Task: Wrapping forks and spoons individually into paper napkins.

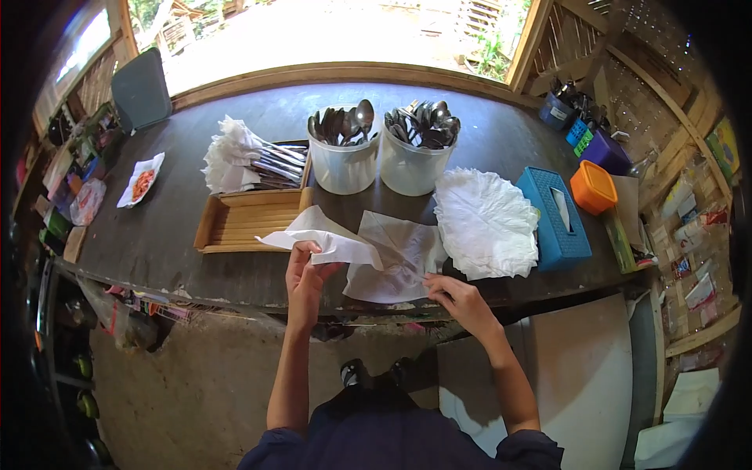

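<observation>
My left hand (305, 282) pinches a white paper napkin (341, 248), which is lifted and partly folded above the table's front edge. Another napkin (390, 258) lies spread out and creased on the dark tabletop, partly covered by the lifted one. At its right edge are the bent fingers of my right hand (461, 298), with thumb and forefinger closed on the paper. Just beyond that hand is a thick stack of white napkins (487, 223). Left of the stack, two clear plastic tubs (343, 167) (414, 170) hold spoons and forks upright.
A wooden tray (252, 220) sits left of centre; behind it lie napkin-wrapped utensils (252, 155). A blue tissue box (555, 220) and an orange container (593, 187) stand at right. Red food on a white dish (141, 182) is at left. A window sill (341, 75) bounds the table's back.
</observation>
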Tool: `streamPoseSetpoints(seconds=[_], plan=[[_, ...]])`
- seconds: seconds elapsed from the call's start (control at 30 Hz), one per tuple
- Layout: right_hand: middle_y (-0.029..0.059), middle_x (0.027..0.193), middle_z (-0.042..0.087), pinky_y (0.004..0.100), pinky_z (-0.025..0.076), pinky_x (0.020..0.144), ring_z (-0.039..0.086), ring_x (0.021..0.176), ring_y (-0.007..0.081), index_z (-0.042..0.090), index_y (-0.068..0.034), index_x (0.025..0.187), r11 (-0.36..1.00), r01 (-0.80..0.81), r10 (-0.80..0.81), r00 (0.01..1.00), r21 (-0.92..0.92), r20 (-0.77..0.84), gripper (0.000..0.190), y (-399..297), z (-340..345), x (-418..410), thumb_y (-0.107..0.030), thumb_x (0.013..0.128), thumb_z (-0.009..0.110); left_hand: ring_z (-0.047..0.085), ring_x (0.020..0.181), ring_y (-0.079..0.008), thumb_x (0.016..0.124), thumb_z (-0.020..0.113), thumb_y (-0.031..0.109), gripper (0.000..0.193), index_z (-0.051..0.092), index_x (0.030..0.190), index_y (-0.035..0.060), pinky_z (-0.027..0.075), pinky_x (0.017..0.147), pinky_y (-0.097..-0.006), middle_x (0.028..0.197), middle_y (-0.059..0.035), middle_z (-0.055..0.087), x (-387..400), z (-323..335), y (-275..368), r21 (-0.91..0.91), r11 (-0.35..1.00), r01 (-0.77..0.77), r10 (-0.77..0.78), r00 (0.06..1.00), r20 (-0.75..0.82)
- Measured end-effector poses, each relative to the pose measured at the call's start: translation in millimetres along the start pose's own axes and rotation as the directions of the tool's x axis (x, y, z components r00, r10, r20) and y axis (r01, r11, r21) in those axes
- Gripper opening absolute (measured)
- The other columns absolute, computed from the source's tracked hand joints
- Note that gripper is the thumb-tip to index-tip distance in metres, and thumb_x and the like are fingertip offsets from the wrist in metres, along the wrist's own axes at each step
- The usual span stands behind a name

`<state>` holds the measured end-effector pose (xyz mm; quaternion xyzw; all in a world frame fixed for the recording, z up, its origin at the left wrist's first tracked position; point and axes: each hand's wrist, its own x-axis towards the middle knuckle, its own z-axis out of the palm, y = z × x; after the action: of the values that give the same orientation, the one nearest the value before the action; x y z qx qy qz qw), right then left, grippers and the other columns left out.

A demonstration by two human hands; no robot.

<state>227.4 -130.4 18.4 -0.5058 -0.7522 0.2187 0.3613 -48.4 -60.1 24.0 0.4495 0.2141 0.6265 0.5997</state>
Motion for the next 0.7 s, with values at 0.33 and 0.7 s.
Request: streamPoseSetpoints(seconds=[0.33,0.7], plan=[[0.0033,0.075,0.064,0.0231,0.044,0.055,0.057,0.062,0.0063,0.060,-0.002,0.089,0.961,-0.031,0.159,0.875,0.274,-0.457,0.006,-11.4,-56.9,78.7,-0.009,0.088,0.062,0.055,0.108,-0.0180,0.094,0.044,0.010,0.011,0.047,0.104,0.0112,0.046,0.089,-0.0344,0.114,-0.0045,0.049,11.6,7.5,1.8,-0.043,0.999,-0.022,0.023,0.999,0.032],[0.0259,0.089,0.064,0.0451,0.048,0.077,0.060,0.090,0.0446,0.063,0.003,0.088,0.830,-0.538,0.275,0.628,-0.150,-0.728,0.021,149.6,-140.9,78.4,-0.015,0.080,0.056,0.050,0.106,-0.0130,0.092,0.045,0.008,0.011,0.048,0.103,0.0116,0.045,0.089,-0.0331,0.110,-0.0009,0.047,16.0,47.3,-12.0,-0.116,0.991,0.069,-0.047,0.983,0.180]])
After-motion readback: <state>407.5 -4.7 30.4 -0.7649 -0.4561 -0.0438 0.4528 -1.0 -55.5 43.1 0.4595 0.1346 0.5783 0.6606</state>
